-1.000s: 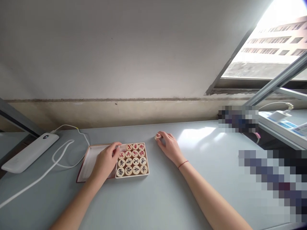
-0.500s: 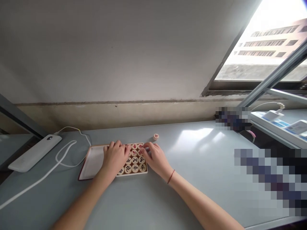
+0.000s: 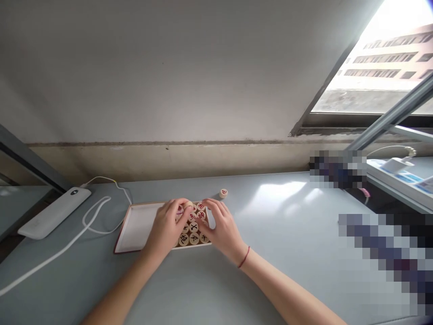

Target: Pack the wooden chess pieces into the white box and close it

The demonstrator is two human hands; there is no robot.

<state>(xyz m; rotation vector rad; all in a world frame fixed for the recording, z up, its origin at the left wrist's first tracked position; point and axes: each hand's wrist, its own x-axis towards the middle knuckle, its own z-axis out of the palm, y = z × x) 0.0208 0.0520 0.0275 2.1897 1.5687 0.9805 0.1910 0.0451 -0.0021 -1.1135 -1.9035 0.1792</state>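
A shallow box point(image 3: 192, 247) holds rows of round wooden Chinese chess pieces point(image 3: 194, 226), marked with red characters at the back and black ones at the front. My left hand point(image 3: 167, 224) is over the box's left part, thumb and fingers closed on a Chinese chess piece point(image 3: 188, 206) that looks tilted above the back rows. At the box's right side is my right hand point(image 3: 223, 228), its thumb and fingers apart around the red pieces there. One loose red-marked chess piece point(image 3: 223, 193) rests on the table behind my right hand.
The box's white-lined lid point(image 3: 137, 228) lies open on the left. Further left are a white power bank point(image 3: 56, 212) and white cables point(image 3: 91, 216) on the grey table point(image 3: 270, 253). A power strip point(image 3: 399, 174) stands at the far right beyond a metal bar.
My left thumb and fingers have closed on a chess piece at the back of the box and tilted it. My right thumb and fingers have spread wider apart.
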